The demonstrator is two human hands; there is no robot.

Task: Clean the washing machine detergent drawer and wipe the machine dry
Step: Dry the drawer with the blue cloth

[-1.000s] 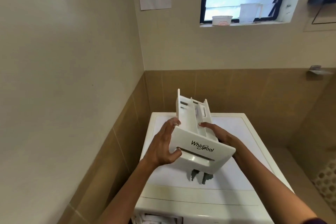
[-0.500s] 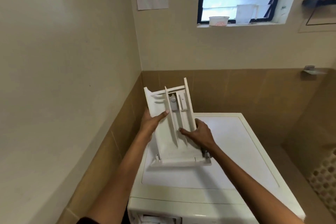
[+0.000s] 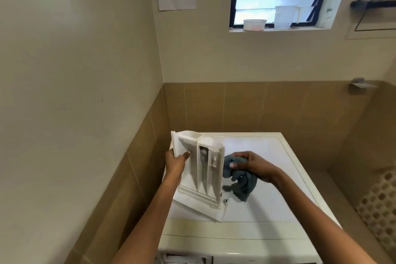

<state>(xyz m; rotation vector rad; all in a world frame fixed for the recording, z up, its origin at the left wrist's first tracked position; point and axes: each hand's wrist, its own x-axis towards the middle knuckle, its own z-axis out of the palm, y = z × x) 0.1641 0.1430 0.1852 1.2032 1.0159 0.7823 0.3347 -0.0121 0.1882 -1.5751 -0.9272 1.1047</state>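
The right hand point(image 3: 255, 167) has left the drawer point(image 3: 201, 169) and now grips a cloth point(image 3: 242, 180); the left hand point(image 3: 175, 163) holds the drawer, so wiping is likely next.

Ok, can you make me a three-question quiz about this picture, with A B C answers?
1. Where is the cloth? A) in a bucket B) in the right hand, beside the detergent drawer C) on a chair
2. What colour is the cloth? A) red B) yellow C) grey-blue
3. How is the detergent drawer? A) tilted, held by the left hand over the washing machine B) pushed shut inside it C) upside down in a sink

Answers:
1 B: the right hand's fingers curl round it.
2 C: it looks dull grey-blue against the white machine.
3 A: the left hand grips its upper edge.
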